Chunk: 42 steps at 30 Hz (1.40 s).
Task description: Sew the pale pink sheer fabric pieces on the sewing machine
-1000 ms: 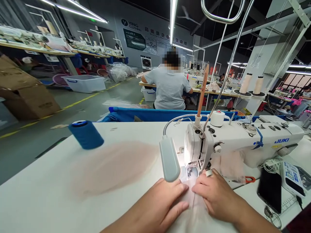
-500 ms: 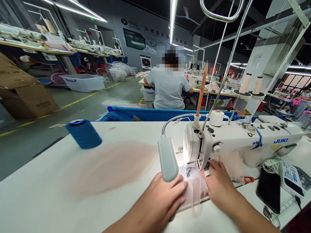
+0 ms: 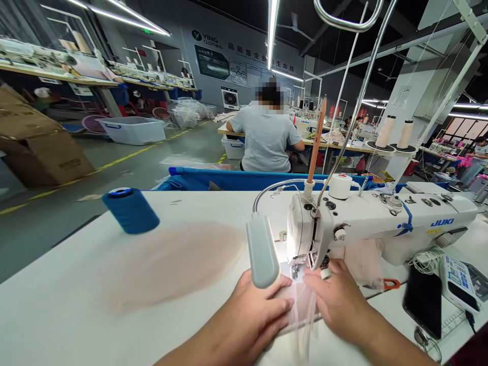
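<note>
Fabric (image 3: 304, 305) lay before the machine (image 3: 366, 223), between my left hand (image 3: 261, 307) and right hand (image 3: 337, 295), both touching it; whether either pinched or merely pressed, I couldn't tell. The lamp (image 3: 263, 251) blocked my view of part of the left hand. A spool (image 3: 130, 211) stood on the surface (image 3: 68, 310) leftward, a phone (image 3: 423, 300) lay rightward. The machine hid some right fingertips. Since half a second earlier, the right thumb had moved farther across the fabric.
</note>
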Tool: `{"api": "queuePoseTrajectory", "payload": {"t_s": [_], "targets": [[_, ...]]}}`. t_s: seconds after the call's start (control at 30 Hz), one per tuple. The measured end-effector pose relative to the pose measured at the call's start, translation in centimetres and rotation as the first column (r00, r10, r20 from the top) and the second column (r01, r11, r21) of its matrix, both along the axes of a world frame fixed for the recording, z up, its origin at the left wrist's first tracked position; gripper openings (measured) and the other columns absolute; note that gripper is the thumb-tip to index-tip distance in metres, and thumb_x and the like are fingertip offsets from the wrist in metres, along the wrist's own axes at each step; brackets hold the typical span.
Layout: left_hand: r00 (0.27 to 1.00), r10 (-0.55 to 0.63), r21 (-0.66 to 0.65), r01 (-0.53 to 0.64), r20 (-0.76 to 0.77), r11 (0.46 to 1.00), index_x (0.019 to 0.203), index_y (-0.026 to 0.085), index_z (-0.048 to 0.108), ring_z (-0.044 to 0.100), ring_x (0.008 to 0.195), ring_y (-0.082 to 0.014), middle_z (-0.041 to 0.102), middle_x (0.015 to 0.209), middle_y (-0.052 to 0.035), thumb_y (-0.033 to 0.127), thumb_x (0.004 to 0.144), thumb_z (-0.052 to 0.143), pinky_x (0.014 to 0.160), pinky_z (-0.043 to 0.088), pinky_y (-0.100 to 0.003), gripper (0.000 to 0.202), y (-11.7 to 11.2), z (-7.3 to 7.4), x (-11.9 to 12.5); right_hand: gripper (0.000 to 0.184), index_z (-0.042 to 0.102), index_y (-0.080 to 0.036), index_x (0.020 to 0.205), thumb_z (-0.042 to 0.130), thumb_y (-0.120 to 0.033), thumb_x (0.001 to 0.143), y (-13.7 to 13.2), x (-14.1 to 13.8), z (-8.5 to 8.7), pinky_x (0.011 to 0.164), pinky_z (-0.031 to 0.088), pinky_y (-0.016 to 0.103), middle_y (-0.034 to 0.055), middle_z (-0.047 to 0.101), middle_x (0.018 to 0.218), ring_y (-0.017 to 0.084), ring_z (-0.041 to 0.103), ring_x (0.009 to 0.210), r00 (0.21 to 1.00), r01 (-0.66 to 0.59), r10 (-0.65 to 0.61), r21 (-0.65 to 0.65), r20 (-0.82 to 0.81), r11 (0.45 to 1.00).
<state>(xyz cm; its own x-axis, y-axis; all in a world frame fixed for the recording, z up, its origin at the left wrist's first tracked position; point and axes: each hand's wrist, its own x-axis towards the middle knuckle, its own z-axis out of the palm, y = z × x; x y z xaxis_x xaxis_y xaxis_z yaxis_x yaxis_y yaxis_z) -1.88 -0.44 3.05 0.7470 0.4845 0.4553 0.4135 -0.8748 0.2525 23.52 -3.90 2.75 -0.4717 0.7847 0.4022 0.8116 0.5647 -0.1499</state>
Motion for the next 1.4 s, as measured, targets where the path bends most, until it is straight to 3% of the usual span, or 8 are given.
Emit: {"api": "queuePoseTrajectory", "payload": {"t_s": [0.17,0.47,0.67,0.93,1.03,1.17,1.27,1.4], "targets": [[0.999,-0.035,0.019,0.035,-0.011,0.999,0.103,0.027,0.072,0.063,0.098,-0.0292,0.076,0.112,-0.0065,0.021,0.108,0.053,0.091,0.043,-0.047,0.02,-0.3,-1.2,0.1,0.031,0.076,-0.027,0.117,0.063,-0.007,0.098,-0.7,0.0,0.4,0.092,0.046,0.04,0.0053,0.081,0.111,0.027,0.064,0.104,0.988,-0.142,0.146,-0.074,0.054,0.987],[0.997,-0.02,0.062,0.016,0.069,0.998,0.104,0.027,0.075,0.068,0.091,-0.0268,0.077,0.104,-0.0058,0.02,0.107,0.053,0.088,0.043,-0.044,0.023,-0.5,-1.5,0.6,0.026,0.073,-0.026,0.107,0.065,-0.005,0.094,-0.6,0.1,0.0,0.09,0.045,0.039,0.0042,0.081,0.106,0.027,0.063,0.1,0.992,-0.114,0.116,-0.043,0.043,0.993],[0.999,0.014,0.059,-0.017,0.036,0.998,0.109,0.026,0.077,0.068,0.1,-0.0288,0.078,0.114,-0.007,0.02,0.11,0.048,0.098,0.043,-0.05,0.03,0.0,-1.0,0.6,0.026,0.067,-0.023,0.092,0.061,0.0,0.082,-0.3,-0.2,0.0,0.079,0.042,0.037,0.0022,0.079,0.099,0.025,0.058,0.086,0.998,-0.046,0.046,-0.017,0.042,0.999],[0.995,0.092,0.065,-0.094,0.025,0.993,0.112,0.026,0.08,0.061,0.108,-0.0324,0.075,0.122,-0.009,0.021,0.11,0.047,0.098,0.046,-0.049,0.033,0.6,-1.4,0.4,0.04,0.075,-0.023,0.112,0.06,-0.001,0.083,0.0,0.4,0.1,0.089,0.05,0.04,0.0063,0.08,0.134,0.028,0.064,0.103,0.999,-0.036,0.035,-0.016,-0.028,0.999],[0.998,0.05,-0.026,-0.049,0.033,0.998,0.113,0.026,0.076,0.064,0.105,-0.0294,0.076,0.119,-0.0074,0.019,0.111,0.043,0.099,0.046,-0.048,0.034,0.3,-1.1,0.4,0.035,0.076,-0.026,0.12,0.063,-0.008,0.093,-0.5,0.9,1.1,0.098,0.05,0.043,0.0058,0.08,0.132,0.029,0.066,0.11,0.986,-0.123,0.116,-0.06,-0.116,0.991],[0.999,0.047,-0.226,-0.049,-0.017,0.973,0.111,0.025,0.072,0.067,0.099,-0.0259,0.076,0.116,-0.0062,0.015,0.102,0.048,0.097,0.049,-0.045,0.027,-0.8,0.8,0.2,0.033,0.073,-0.029,0.127,0.086,-0.035,0.097,-1.2,1.4,2.1,0.105,0.047,0.043,0.0027,0.078,0.135,0.028,0.067,0.114,0.956,-0.279,0.247,-0.233,-0.157,0.932],[0.99,0.057,-0.353,-0.099,-0.128,0.931,0.12,0.025,0.069,0.066,0.106,-0.0283,0.073,0.125,-0.0069,0.014,0.086,0.059,0.103,0.051,-0.047,0.037,-1.5,2.5,0.2,0.005,0.073,-0.025,0.104,0.078,-0.026,0.103,-1.1,1.2,1.8,0.1,0.047,0.041,0.0023,0.081,0.115,0.025,0.068,0.104,0.97,-0.233,0.201,-0.276,-0.139,0.932],[0.98,0.076,-0.441,-0.151,-0.182,0.885,0.113,0.025,0.07,0.062,0.116,-0.0334,0.069,0.129,-0.0072,0.023,0.081,0.073,0.107,0.049,-0.053,0.033,-1.6,2.9,1.2,0.014,0.07,-0.024,0.095,0.064,-0.019,0.107,-0.7,0.5,1.5,0.092,0.049,0.036,0.0019,0.077,0.095,0.023,0.068,0.095,0.935,-0.155,0.046,-0.289,-0.352,0.945]]}}
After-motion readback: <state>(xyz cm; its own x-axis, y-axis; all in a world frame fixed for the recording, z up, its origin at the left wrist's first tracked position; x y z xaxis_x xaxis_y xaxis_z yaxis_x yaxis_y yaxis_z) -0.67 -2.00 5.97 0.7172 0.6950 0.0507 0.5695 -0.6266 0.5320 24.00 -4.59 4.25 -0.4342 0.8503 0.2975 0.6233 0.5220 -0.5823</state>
